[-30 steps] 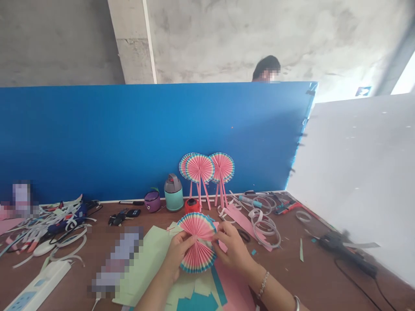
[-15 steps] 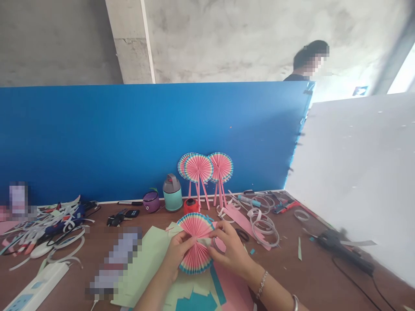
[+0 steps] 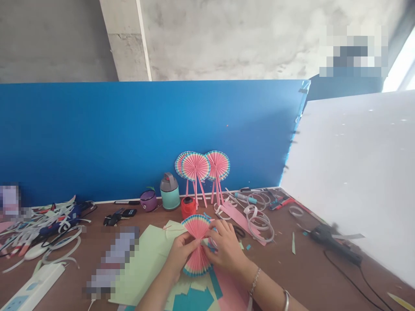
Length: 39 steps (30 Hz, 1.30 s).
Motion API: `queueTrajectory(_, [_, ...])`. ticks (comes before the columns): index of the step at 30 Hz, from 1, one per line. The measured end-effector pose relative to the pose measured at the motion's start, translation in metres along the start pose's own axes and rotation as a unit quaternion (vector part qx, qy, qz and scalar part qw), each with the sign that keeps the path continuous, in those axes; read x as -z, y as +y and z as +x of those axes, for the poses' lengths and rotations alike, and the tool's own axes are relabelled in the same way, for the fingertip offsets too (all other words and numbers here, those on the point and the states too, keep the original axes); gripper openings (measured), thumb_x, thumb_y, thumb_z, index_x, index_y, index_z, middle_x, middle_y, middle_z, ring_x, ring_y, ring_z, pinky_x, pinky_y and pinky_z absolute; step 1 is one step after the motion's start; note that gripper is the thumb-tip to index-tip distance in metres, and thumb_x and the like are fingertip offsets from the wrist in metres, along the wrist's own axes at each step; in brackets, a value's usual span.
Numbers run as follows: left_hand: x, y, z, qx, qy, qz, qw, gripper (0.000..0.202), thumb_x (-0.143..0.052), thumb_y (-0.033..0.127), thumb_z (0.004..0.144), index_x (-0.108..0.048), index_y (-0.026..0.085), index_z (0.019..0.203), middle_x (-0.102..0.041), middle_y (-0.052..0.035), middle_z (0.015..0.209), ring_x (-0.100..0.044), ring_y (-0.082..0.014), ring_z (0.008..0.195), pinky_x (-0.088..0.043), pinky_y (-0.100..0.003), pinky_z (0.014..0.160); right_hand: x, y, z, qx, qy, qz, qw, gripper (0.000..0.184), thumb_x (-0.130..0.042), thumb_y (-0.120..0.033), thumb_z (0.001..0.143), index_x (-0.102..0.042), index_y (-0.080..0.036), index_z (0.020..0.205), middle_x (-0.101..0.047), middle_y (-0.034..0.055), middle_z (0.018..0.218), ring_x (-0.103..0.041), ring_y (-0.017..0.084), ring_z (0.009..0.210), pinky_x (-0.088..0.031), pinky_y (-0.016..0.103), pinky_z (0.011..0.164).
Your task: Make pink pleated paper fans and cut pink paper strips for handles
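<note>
A pleated pink paper fan (image 3: 196, 261) with blue, white and yellow edging is held upright above the papers, pinched at its middle. My left hand (image 3: 182, 250) is closed on its left side, thumb across the centre. My right hand (image 3: 223, 246) is closed on the right side, fingers curled over the pleats; part of the fan is hidden behind it. Underneath lie light green paper (image 3: 139, 263), pink paper (image 3: 228, 280) and teal paper pieces (image 3: 194, 300). Just beyond the fan stands a red roll of string or ribbon (image 3: 188, 209).
Several finished round fans (image 3: 196, 166) with pink sticks lean on the blue partition (image 3: 97, 134). A teal-grey container (image 3: 170, 196) and purple pot (image 3: 148, 201) stand nearby. Tape rolls (image 3: 261, 226) and a glue gun (image 3: 333, 244) lie right; a power strip (image 3: 35, 289) and tangled strips lie left.
My right hand has moved in against the fan, and the fan's right side has drawn inward. A person behind the partition has moved right. The view has shifted slightly.
</note>
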State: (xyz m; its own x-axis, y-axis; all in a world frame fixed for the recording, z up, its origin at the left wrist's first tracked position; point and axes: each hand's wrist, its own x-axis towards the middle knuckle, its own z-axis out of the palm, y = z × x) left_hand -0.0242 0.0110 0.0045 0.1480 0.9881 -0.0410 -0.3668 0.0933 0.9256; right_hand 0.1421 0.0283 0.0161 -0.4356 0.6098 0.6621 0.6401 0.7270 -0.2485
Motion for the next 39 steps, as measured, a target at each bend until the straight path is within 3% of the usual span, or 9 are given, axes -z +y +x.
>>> queueTrajectory(12, [-0.008,0.003,-0.004,0.017,-0.012,-0.024,0.999,0.04,-0.079,0.033,0.059,-0.07,0.013,0.092,-0.071,-0.011,0.095,-0.063,-0.0252,0.092,-0.043,-0.035,0.087,-0.004,-0.004,-0.001,0.061,0.015,0.006,0.998,0.013,-0.052,-0.008,0.073,-0.057,-0.019,0.077,-0.055,0.003,0.086,-0.043,0.018,0.082,-0.03,0.033,0.074])
queueTrajectory(18, [-0.008,0.001,-0.002,0.009,0.008,0.009,1.0,0.039,-0.08,0.037,0.055,-0.07,0.012,0.083,-0.073,-0.0099,0.082,-0.064,-0.0242,0.082,-0.046,-0.033,0.078,-0.006,-0.002,-0.002,0.077,0.017,-0.003,0.997,0.012,-0.051,-0.006,0.072,-0.055,-0.018,0.072,-0.054,0.002,0.081,-0.041,0.017,0.078,-0.028,0.031,0.069])
queueTrajectory(29, [-0.009,0.008,-0.003,-0.018,-0.001,0.071,0.997,0.033,-0.078,0.028,0.057,-0.067,0.012,0.084,-0.072,-0.011,0.083,-0.065,-0.0239,0.08,-0.048,-0.034,0.077,-0.002,-0.003,-0.001,0.088,-0.01,0.001,0.996,0.011,-0.052,-0.009,0.076,-0.056,-0.019,0.071,-0.054,0.0015,0.08,-0.042,0.016,0.078,-0.029,0.031,0.069])
queueTrajectory(39, [0.016,0.015,0.003,-0.009,0.111,0.068,0.991,0.034,-0.076,0.027,0.053,-0.066,0.013,0.083,-0.073,-0.0083,0.078,-0.067,-0.0241,0.079,-0.048,-0.033,0.078,0.011,0.025,0.004,0.033,-0.004,0.027,0.999,0.011,-0.053,-0.015,0.075,-0.057,-0.019,0.084,-0.054,0.005,0.089,-0.048,0.02,0.084,-0.035,0.033,0.071])
